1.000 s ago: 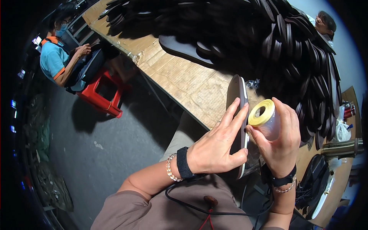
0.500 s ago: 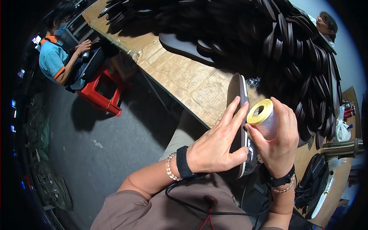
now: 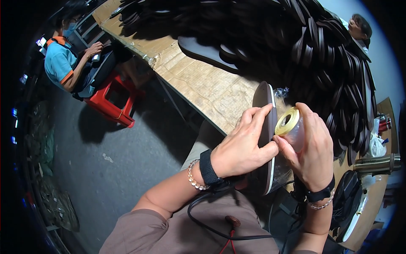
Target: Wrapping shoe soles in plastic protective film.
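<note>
A dark brown shoe sole point(image 3: 266, 98) with a white stripe along its side stands on edge in front of me. My left hand point(image 3: 247, 142) grips it, fingers at its upper part and thumb across the striped edge. Just to the right, my right hand point(image 3: 314, 146) is wrapped round a roll of clear film or tape point(image 3: 288, 122) with a yellowish end and a hollow core. The roll sits close beside the sole; whether they touch I cannot tell. My right thumb tip nearly meets my left thumb. Part of the sole is hidden behind my left hand.
A big heap of dark soles point(image 3: 270, 38) covers the far side of the cardboard-topped table point(image 3: 203, 91). At right are a metal flask point(image 3: 376, 164) and a plastic bag point(image 3: 377, 146). A co-worker point(image 3: 63, 63) sits on a red stool point(image 3: 111, 106) at left; another person is behind the heap.
My left hand has shifted slightly up and right along the sole, its fingers now more bent. The roll and my right hand have moved a little to the right, and the roll is tilted more.
</note>
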Demonstrator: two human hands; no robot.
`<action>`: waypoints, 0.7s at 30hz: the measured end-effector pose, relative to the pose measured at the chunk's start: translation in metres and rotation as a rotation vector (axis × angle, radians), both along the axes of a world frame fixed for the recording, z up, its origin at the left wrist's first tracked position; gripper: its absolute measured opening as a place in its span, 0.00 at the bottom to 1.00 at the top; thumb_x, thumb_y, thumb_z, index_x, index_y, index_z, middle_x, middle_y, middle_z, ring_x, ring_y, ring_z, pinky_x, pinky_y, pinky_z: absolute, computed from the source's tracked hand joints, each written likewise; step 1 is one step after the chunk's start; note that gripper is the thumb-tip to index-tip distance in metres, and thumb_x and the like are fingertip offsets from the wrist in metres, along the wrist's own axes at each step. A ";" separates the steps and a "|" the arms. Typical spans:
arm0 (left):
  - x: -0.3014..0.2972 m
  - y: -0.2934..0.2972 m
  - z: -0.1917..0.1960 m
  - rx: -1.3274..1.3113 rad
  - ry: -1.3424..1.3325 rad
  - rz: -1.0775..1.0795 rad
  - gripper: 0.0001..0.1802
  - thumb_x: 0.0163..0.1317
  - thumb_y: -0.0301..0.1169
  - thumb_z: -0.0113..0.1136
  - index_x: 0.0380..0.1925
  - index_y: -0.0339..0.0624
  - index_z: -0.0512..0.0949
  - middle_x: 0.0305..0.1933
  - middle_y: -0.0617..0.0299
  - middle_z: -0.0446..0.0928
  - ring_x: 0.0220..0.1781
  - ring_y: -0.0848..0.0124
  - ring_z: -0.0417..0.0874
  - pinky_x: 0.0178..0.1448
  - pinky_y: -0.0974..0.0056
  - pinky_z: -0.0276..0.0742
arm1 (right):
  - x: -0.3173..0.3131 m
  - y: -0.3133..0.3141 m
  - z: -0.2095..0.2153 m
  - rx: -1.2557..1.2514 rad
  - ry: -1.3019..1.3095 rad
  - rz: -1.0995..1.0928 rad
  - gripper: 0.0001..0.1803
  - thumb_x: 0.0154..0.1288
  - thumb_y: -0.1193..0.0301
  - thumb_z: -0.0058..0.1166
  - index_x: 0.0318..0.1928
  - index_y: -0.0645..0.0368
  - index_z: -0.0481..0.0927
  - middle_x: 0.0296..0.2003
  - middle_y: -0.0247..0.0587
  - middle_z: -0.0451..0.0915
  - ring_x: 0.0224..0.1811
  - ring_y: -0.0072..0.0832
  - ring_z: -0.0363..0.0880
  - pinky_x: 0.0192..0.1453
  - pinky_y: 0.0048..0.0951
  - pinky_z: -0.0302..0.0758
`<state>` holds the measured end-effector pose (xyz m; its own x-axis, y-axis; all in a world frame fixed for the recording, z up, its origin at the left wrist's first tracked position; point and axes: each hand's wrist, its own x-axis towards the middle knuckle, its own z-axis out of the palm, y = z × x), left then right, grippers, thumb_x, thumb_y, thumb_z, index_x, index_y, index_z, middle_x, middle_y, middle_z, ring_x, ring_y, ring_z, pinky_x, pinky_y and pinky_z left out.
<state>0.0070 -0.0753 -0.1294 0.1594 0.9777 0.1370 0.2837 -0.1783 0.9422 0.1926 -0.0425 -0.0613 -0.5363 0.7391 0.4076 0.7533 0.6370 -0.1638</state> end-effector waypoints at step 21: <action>0.008 -0.001 -0.010 0.024 -0.077 -0.082 0.52 0.64 0.38 0.56 0.80 0.25 0.43 0.78 0.14 0.44 0.85 0.27 0.41 0.86 0.44 0.50 | 0.002 0.018 0.002 -0.023 0.263 0.044 0.36 0.46 0.64 0.83 0.56 0.61 0.82 0.44 0.47 0.84 0.44 0.44 0.85 0.49 0.37 0.81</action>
<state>0.0150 -0.0764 -0.1391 0.2272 0.9579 0.1754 0.1939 -0.2210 0.9558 0.1945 -0.0249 -0.0589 -0.4458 0.7283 0.5203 0.6548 0.6617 -0.3652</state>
